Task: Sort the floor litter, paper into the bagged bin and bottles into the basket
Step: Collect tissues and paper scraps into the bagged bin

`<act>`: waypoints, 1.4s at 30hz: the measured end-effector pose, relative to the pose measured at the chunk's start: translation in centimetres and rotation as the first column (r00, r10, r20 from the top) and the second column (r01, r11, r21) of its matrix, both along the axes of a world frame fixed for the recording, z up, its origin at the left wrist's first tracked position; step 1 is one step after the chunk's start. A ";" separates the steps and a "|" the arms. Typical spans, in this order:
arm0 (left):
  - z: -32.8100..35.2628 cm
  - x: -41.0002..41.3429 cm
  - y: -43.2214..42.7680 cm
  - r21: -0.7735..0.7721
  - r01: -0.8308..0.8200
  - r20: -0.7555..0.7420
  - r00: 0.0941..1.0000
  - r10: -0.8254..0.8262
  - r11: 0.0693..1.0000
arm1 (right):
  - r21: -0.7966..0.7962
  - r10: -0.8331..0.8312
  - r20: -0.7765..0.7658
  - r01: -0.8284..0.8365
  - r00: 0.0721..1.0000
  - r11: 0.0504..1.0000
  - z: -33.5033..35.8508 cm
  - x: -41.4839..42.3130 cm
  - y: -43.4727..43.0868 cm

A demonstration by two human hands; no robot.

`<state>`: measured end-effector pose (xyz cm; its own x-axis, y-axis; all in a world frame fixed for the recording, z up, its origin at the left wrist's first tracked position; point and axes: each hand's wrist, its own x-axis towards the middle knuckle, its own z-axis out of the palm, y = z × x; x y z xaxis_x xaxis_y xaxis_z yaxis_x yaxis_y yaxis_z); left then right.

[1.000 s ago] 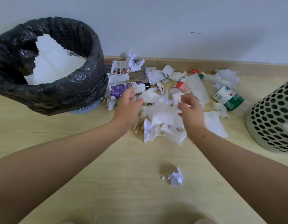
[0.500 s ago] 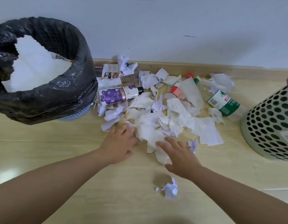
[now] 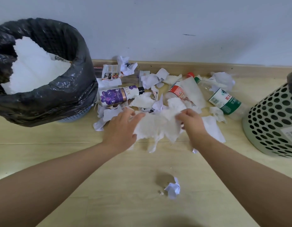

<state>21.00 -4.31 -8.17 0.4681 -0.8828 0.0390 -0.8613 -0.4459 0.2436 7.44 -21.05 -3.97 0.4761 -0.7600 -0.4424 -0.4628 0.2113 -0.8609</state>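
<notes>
A bunch of white tissue paper (image 3: 156, 126) hangs between my two hands just above the wooden floor. My left hand (image 3: 121, 128) grips its left side with thumb underneath. My right hand (image 3: 192, 122) pinches its right side. Behind it more torn paper (image 3: 146, 101) lies scattered. A purple-labelled bottle (image 3: 116, 95) lies next to the black-bagged bin (image 3: 48, 99), which holds white paper. A red-labelled bottle (image 3: 176, 92) and a green-labelled bottle (image 3: 223, 99) lie toward the perforated basket (image 3: 271, 126) at the right.
A small crumpled paper ball (image 3: 173, 190) lies alone on the floor near me. A flat tissue sheet (image 3: 213, 128) sits right of my right hand. The wall and skirting board (image 3: 223, 67) run behind the litter.
Both hands, flat on the paper heap half a second ago, have closed on a bunch of tissue and lifted it off the floor.
</notes>
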 end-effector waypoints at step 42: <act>7.4 -0.8 -3.8 -0.060 -0.336 -0.700 0.686 0.201 0.940 | 0.517 -0.232 0.328 0.031 0.916 0.855 3.7 2.0 -0.4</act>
